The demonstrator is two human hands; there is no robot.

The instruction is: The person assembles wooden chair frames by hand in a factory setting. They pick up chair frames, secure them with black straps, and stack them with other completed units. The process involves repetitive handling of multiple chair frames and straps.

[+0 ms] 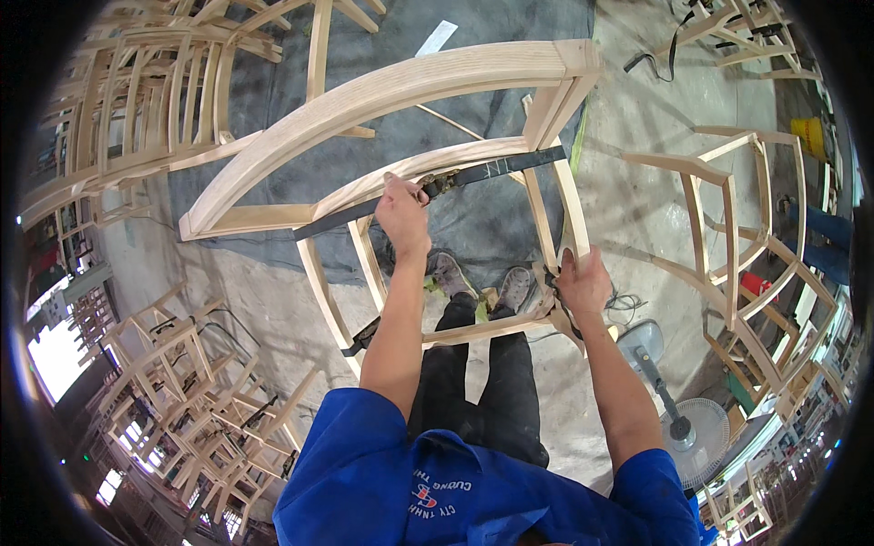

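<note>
A bare wooden chair frame [401, 77] stands in front of me, its wide curved rail at the far side. A black ratchet strap [496, 169] runs tight across the frame beneath that rail, with a metal buckle [442, 185] near its middle. My left hand [401, 217] is closed on the strap just left of the buckle. Lower on the right, my right hand [585, 284] is closed round a leg of the frame, beside a dark strap end; some of its fingers are hidden. A second dark strap [362, 337] wraps the lower left leg.
Wooden frames [196, 91] are stacked at the far left, and more chair frames [200, 382] pile up at the near left. Another chair frame [728, 218] stands to the right. A fan [696, 437] sits near my right elbow. A dark sheet [241, 187] covers the floor ahead.
</note>
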